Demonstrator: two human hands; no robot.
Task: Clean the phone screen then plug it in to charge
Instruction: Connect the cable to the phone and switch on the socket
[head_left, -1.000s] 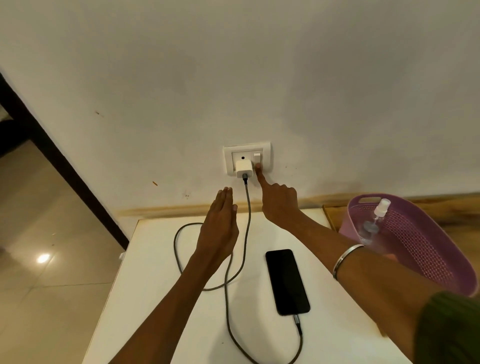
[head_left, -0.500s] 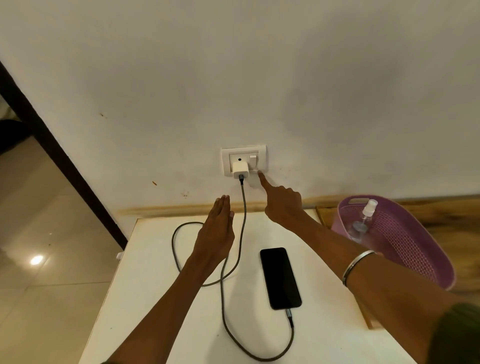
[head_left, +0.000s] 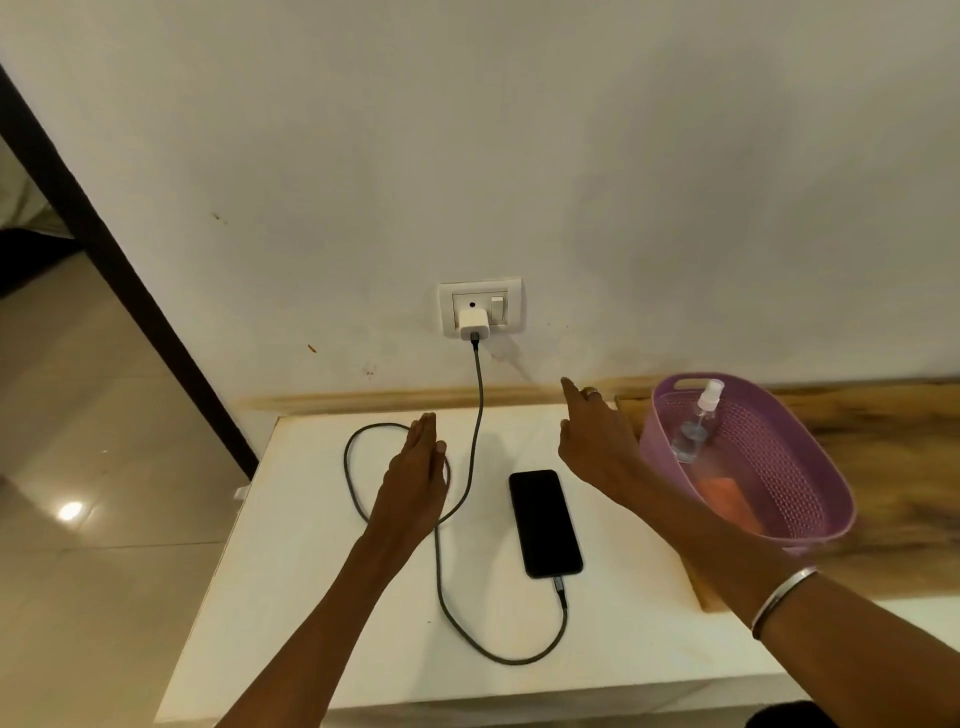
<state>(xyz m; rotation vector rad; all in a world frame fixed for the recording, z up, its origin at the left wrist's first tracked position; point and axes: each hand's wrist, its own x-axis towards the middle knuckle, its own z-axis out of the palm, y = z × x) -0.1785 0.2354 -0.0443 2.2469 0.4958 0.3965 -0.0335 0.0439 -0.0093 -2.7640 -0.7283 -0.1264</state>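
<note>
Two hands are in my view, both raised above the white table (head_left: 311, 597) and holding nothing; my left hand (head_left: 415, 478) is flat, fingers straight and pressed together, hovering over the loop of the grey cable (head_left: 478, 405); my right hand (head_left: 597, 447) has its index finger stretched toward the wall with the other fingers loosely bent, a ring on one of them, and a metal bangle (head_left: 782, 597) sits on that wrist; the fingertip is below and to the right of the wall socket (head_left: 480, 307), not touching it.

The phone (head_left: 544, 522) lies flat on the table between my two hands, screen up and dark; the cable's plug is seated in its near end; from there the cable curves toward me, swings back up under my left hand, makes a loop on the table's far left, and rises to the white charger (head_left: 472, 325) plugged into the socket; a switch (head_left: 497, 307) sits just right of the charger on the same plate.

To the right, on a wooden surface, a purple basket (head_left: 810, 499) holds a clear spray bottle (head_left: 696, 426) leaning inside it, with something orange lying below the bottle.
</note>
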